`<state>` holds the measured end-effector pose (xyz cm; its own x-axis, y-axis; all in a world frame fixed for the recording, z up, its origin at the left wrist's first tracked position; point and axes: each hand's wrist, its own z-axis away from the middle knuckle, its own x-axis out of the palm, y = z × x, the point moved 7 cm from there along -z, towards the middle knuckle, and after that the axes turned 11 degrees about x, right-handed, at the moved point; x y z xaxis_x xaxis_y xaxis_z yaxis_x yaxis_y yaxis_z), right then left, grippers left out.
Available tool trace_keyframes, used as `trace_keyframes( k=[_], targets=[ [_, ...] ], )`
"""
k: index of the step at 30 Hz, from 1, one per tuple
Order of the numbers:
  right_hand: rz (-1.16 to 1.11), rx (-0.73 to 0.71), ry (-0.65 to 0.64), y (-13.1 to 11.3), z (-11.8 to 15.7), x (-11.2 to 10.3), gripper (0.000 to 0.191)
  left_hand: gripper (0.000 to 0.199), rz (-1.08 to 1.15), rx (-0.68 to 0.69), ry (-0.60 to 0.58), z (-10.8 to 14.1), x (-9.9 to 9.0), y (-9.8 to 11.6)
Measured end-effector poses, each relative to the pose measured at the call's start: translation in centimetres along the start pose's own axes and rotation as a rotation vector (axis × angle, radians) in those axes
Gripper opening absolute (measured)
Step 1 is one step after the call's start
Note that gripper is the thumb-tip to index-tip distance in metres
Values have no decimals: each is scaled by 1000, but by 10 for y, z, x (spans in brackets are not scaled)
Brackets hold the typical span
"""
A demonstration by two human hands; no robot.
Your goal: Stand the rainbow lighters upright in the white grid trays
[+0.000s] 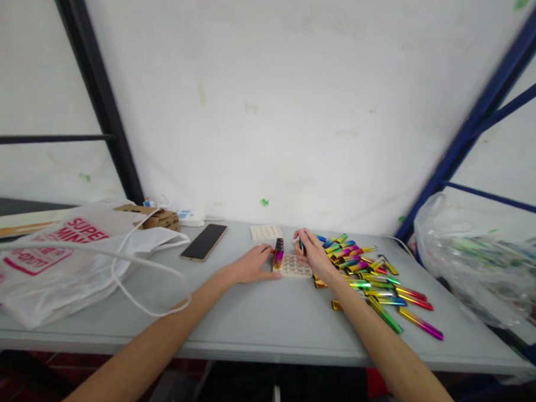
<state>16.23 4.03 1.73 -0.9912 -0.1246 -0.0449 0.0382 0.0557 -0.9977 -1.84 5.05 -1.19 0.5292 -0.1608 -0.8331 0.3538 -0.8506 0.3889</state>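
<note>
A cream tray with rows of round holes (295, 266) lies on the grey table in front of me. Along its left side stands a row of shiny lighters (278, 254) with dark tops, upright and purple to gold. My left hand (253, 265) rests at the tray's left end, thumb and fingers apart around its corner, near the standing row. Above the tray's right end, my right hand (312, 251) has its fingers curled around a dark, bluish lighter (302, 247), mostly hidden by the fingers. To the right lies a loose pile of metallic, multicoloured lighters (364, 265).
Behind the tray sits a second cream tray (266, 232). A phone (204, 242), a cardboard box (162, 218) and a white plastic bag (70, 251) with a white cable are on the left. At right hangs a clear plastic bag (466, 263) by the blue frame (464, 133).
</note>
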Motion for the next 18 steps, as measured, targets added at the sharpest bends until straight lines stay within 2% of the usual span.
trace_keyframes(
  k=[4,10,12,15,18],
  targets=[
    [86,-10,60,5,0,3,56,70,15,-8,-5,0,-1,1],
    [407,-82,362,7,-1,-7,52,66,-3,11,-17,0,-2,5],
    [473,-102,416,4,1,-6,49,65,-9,11,-20,0,-2,5],
    [510,-157,403,-4,7,-1,49,65,-2,9,-22,0,-1,5],
    [550,-228,329,-18,17,3,51,68,4,6,-22,0,0,4]
  ],
)
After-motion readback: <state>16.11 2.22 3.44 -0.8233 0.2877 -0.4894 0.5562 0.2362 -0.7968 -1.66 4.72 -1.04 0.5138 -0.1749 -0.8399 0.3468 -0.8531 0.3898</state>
